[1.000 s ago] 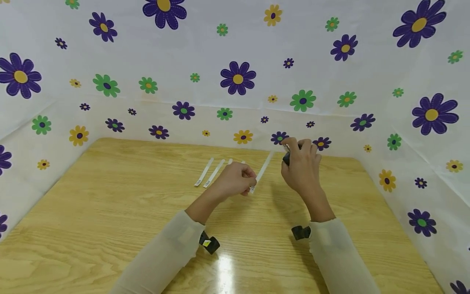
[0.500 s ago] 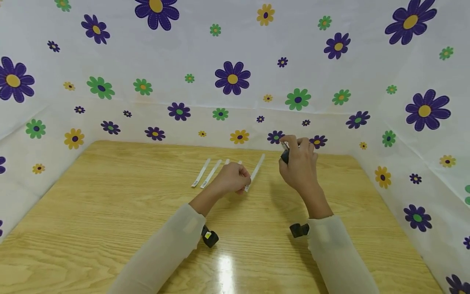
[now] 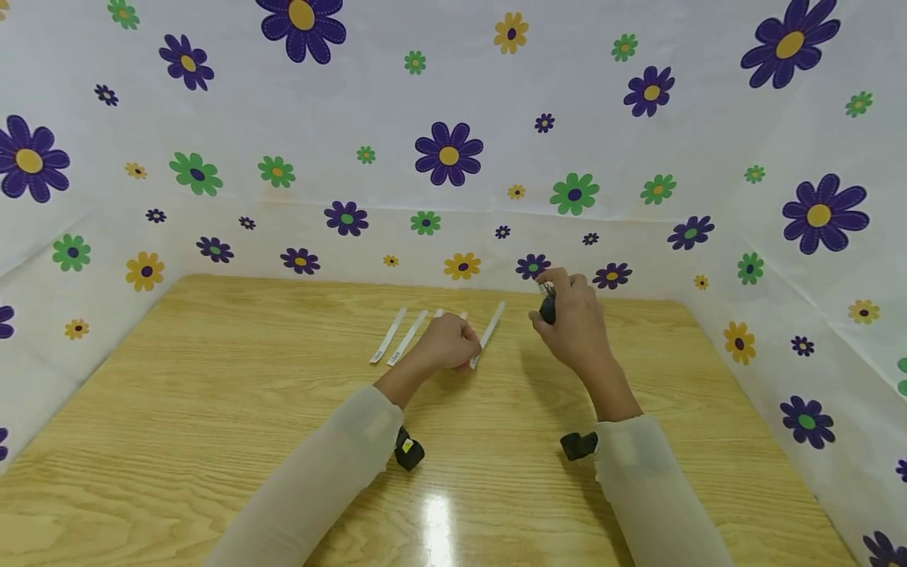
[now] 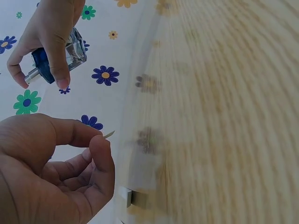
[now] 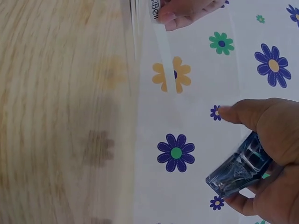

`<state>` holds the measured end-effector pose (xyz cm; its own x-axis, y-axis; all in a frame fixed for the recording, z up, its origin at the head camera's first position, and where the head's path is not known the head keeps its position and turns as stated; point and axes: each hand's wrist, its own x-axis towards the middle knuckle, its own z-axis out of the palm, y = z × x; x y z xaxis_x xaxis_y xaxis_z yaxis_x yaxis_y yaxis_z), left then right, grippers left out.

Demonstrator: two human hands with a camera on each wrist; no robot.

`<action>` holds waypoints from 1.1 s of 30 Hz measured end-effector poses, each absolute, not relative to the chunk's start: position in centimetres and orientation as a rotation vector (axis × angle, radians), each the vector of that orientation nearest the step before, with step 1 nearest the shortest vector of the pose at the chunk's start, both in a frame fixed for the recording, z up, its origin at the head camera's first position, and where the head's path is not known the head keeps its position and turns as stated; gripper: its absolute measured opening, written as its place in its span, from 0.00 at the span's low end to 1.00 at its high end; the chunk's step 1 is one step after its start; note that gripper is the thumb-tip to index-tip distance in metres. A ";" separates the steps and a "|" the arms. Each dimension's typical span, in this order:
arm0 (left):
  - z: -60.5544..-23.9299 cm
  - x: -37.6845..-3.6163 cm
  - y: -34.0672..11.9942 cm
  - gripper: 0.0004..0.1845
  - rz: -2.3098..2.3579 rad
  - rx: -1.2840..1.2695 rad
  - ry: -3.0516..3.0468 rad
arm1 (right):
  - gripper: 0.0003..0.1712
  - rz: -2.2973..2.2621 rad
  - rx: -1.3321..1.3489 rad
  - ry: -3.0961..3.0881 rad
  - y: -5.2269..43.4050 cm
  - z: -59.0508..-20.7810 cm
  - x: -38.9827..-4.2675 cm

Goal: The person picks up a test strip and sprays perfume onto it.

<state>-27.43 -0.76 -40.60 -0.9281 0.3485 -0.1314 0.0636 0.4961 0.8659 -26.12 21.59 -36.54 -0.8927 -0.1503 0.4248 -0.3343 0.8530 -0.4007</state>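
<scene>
1. Left hand (image 3: 446, 342): fingers curled, grip pinches the near end of a white paper strip (image 3: 487, 334) between thumb and fingertips; the strip juts up and away, toward the back of the table.
2. In the left wrist view only the tip of that strip (image 4: 109, 134) pokes out past the index finger and thumb; the rest is hidden by the hand (image 4: 51, 172).
3. Right hand (image 3: 570, 319): grip closed round a small blue glass spray bottle (image 3: 547, 307), held above the table, right of the strip and apart from it.
4. Left wrist view: the bottle (image 4: 60, 58) shows a silver nozzle end, pointing left and down in that frame.
5. Right wrist view: bottle (image 5: 239, 168) sits in the curled fingers of the right hand (image 5: 268, 158), the index finger stretched out past the bottle; the strip (image 5: 166, 51), with printed text at its held end, is up left of it, not touching.
6. On the table (image 3: 212, 394): two more white strips (image 3: 398, 336) lie flat side by side, just left of the left hand; further strip ends peek out behind the knuckles, count unclear.
7. Flower-print sheet (image 3: 453, 150) walls the table on the back and both sides.
8. Pale long sleeves on both arms; a small black wrist device (image 3: 409, 453) under the left one and another (image 3: 579, 445) under the right.
</scene>
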 end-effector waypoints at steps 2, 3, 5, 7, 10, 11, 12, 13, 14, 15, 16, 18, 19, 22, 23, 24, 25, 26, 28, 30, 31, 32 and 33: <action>-40.6 -27.4 -0.8 0.07 1.393 0.349 2.463 | 0.35 0.640 0.377 -2.668 21.6 -36.7 -26.3; -40.6 -27.4 -0.8 0.07 1.389 0.348 2.466 | 0.36 0.627 0.383 -2.680 21.5 -36.8 -26.3; -40.6 -27.5 -0.9 0.07 1.384 0.352 2.474 | 0.37 0.598 0.394 -2.698 21.5 -36.9 -26.4; -40.6 -27.5 -0.9 0.07 1.369 0.356 2.491 | 0.38 0.567 0.404 -2.712 21.4 -36.9 -26.4; -40.7 -27.7 -0.9 0.08 1.332 0.357 2.524 | 0.39 0.525 0.411 -2.729 21.4 -37.1 -26.4; -40.7 -27.7 -1.0 0.08 1.320 0.358 2.533 | 0.39 0.511 0.413 -2.736 21.4 -37.1 -26.4; -40.8 -27.8 -1.0 0.09 1.308 0.358 2.542 | 0.39 0.499 0.415 -2.742 21.3 -37.2 -26.4; -40.9 -27.9 -1.0 0.09 1.302 0.354 2.547 | 0.39 0.489 0.419 -2.751 21.3 -37.2 -26.4; -40.9 -27.9 -1.0 0.08 1.297 0.350 2.550 | 0.40 0.476 0.421 -2.760 21.2 -37.3 -26.4; -41.0 -28.0 -1.0 0.08 1.298 0.347 2.552 | 0.40 0.466 0.424 -2.771 21.2 -37.4 -26.4; -41.1 -28.0 -1.0 0.08 1.302 0.347 2.551 | 0.40 0.458 0.429 -2.781 21.2 -37.5 -26.4; -41.2 -28.1 -1.0 0.08 1.307 0.347 2.544 | 0.39 0.440 0.433 -2.796 21.2 -37.6 -26.4; -41.3 -28.1 -1.0 0.08 1.308 0.350 2.543 | 0.38 0.426 0.435 -2.802 21.2 -37.7 -26.4; -41.5 -28.3 -1.1 0.08 1.297 0.366 2.545 | 0.38 0.383 0.440 -2.820 21.1 -38.0 -26.5; -41.5 -28.3 -1.1 0.09 1.292 0.371 2.548 | 0.38 0.375 0.441 -2.829 21.1 -38.1 -26.6; -41.5 -28.3 -1.1 0.09 1.287 0.378 2.551 | 0.38 0.367 0.445 -2.839 21.1 -38.1 -26.6; -41.5 -28.3 -1.1 0.09 1.282 0.382 2.555 | 0.38 0.361 0.449 -2.852 21.1 -38.2 -26.7; -41.6 -28.3 -1.2 0.10 1.279 0.386 2.558 | 0.38 0.364 0.451 -2.866 21.0 -38.2 -26.8; -41.5 -28.3 -1.2 0.10 1.273 0.397 2.557 | 0.39 0.373 0.451 -2.892 20.8 -38.3 -26.9; -41.5 -28.3 -1.2 0.11 1.272 0.405 2.555 | 0.39 0.375 0.457 -2.907 20.6 -38.3 -27.1; -41.5 -28.3 -1.2 0.11 1.270 0.406 2.556 | 0.38 0.373 0.465 -2.909 20.4 -38.3 -27.2; -41.5 -28.4 -1.2 0.11 1.272 0.406 2.554 | 0.38 0.370 0.475 -2.908 20.3 -38.3 -27.3; -41.5 -28.4 -1.3 0.11 1.269 0.405 2.554 | 0.38 0.364 0.487 -2.906 20.1 -38.3 -27.4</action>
<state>-28.37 -1.26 -41.48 -0.9273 0.3586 -0.1070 0.1313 0.5794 0.8044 -27.42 20.14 -38.30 -0.9317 -0.2975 0.2083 -0.3397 0.9168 -0.2102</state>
